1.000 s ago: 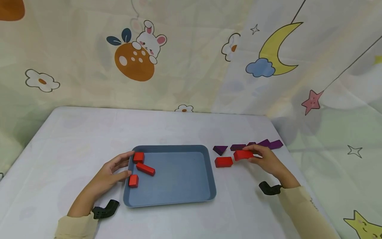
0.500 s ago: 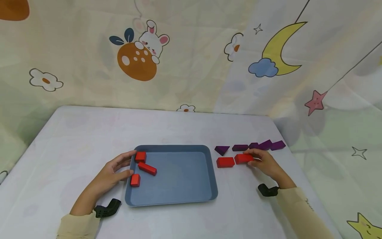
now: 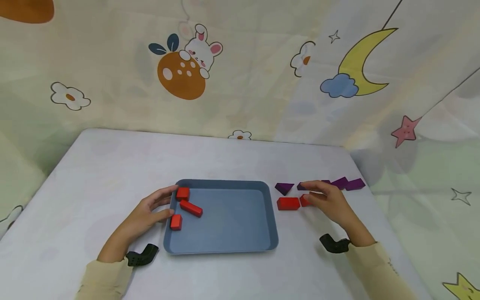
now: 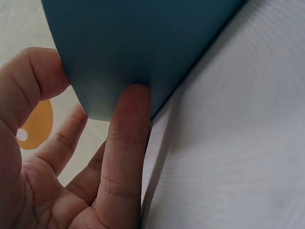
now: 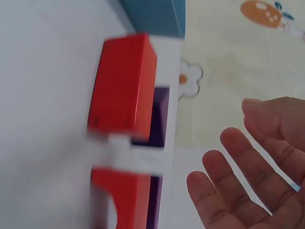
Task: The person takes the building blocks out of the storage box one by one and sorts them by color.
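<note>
My left hand (image 3: pixel 148 212) rests against the left wall of a blue-grey tray (image 3: pixel 240 246); its fingertips touch the outer wall (image 4: pixel 143 38) in the left wrist view. Inside the tray's left part are three red blocks: one at the far corner (image 3: pixel 183 193), a slanted bar (image 3: pixel 191 208) and one nearer me (image 3: pixel 176 222). My right hand (image 3: pixel 331 204) hovers over a red block with a curved notch (image 5: pixel 131 191), partly hidden by the hand in the head view. In the right wrist view, its fingers (image 5: pixel 236 143) are spread apart, holding nothing. Left of that block lies another red block (image 3: pixel 288 203).
Behind the red blocks runs a row of purple blocks: a triangular one (image 3: pixel 284 188) at its left and a slanted bar (image 3: pixel 355 184) at the right end. The row's middle is partly behind my right hand. A patterned cloth (image 3: pixel 247 83) hangs beyond the white table (image 3: pixel 123 158).
My right hand lowered the red block to the table beside the other red one and let it go, its fingers parting. My left hand stays at the tray. The head view has shifted slightly.
</note>
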The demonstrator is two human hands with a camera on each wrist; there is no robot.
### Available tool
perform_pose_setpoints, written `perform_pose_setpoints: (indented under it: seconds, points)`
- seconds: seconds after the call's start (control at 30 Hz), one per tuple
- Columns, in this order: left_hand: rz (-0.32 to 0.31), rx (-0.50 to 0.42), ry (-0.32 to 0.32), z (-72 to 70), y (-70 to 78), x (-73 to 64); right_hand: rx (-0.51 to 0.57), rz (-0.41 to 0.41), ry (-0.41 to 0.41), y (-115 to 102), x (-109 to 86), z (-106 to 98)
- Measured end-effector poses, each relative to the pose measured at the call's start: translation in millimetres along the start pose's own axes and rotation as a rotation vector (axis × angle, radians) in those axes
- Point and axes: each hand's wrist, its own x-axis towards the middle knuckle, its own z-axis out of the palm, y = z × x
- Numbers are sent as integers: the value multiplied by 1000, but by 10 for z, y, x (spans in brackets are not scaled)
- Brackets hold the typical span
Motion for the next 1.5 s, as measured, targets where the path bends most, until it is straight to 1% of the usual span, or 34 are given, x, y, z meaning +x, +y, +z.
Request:
perform_pose_setpoints:
  seconds: [0.17, 0.33, 0.47, 0.57, 0.73, 0.97, 1.07, 1.13, 1.27, 1.4, 1.5]
  points:
    - [-10, 2, -5, 19, 7, 37, 44, -86, -18, -199, 73, 174]
    - [-3, -4, -9, 25, -2, 45, 113, -167, -112, -344, 197, 371]
    - [-15, -8, -10, 33, -1, 54, 150, -216, -181, -469, 292, 548]
    - [-24, -1, -11, 35, 0, 64, 167, -237, -225, -557, 358, 690]
    - [-12, 13, -15, 31, 15, 69, 172, -257, -296, -688, 479, 921]
    - [-15, 1, -9, 36, 32, 61, 153, -308, -404, -895, 667, 1224]
    - [-21, -7, -8, 37, 39, 52, 140, -318, -447, -965, 733, 1370]
    - [-27, -9, -5, 32, 36, 47, 133, -311, -473, -1017, 761, 1462]
    - [-35, -9, -5, 17, 29, 36, 143, -265, -525, -1114, 789, 1629]
    - [-36, -8, -6, -4, 27, 23, 169, -224, -550, -1177, 799, 1782]
    - [-31, -9, -4, -19, 28, 9, 181, -212, -545, -1205, 805, 1892]
